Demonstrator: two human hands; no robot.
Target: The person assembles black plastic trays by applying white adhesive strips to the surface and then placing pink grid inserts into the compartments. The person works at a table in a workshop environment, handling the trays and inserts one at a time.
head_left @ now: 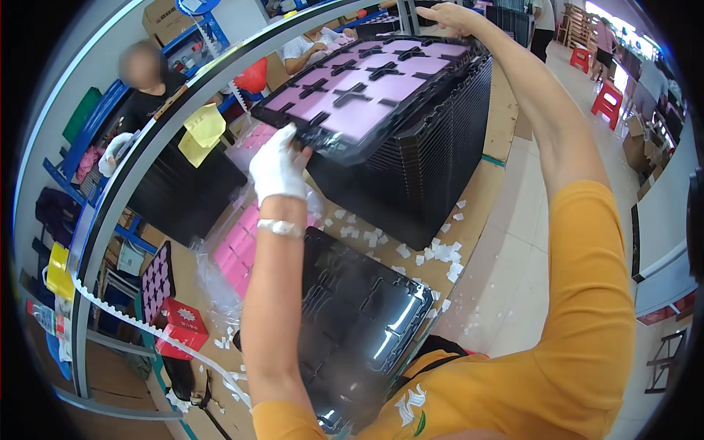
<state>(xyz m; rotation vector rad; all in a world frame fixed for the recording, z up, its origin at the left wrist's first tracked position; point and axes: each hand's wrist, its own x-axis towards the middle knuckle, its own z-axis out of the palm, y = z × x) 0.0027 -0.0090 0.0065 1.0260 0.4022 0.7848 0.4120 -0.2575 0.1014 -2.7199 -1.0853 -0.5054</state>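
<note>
My left hand (279,169), in a white glove, is closed on the near left corner of a black plastic tray (334,139). The tray has cross-shaped black dividers with flat pinkish-purple pieces between them. It lies at the top of a tall stack of black trays (440,147), its near corner jutting past the stack. My right hand (449,19) is stretched out over the far end of the tray, fingers extended to the left and apparently holding nothing. Closer to me, a glossy black tray (359,293) lies on the table.
Pink sheets (236,253) and clear plastic film lie left of the glossy tray. White paper scraps (444,253) litter the table. A metal frame (110,198) arches along the left, with a red box (181,328) below. A co-worker (143,88) stands beyond it; red stools (607,103) stand right.
</note>
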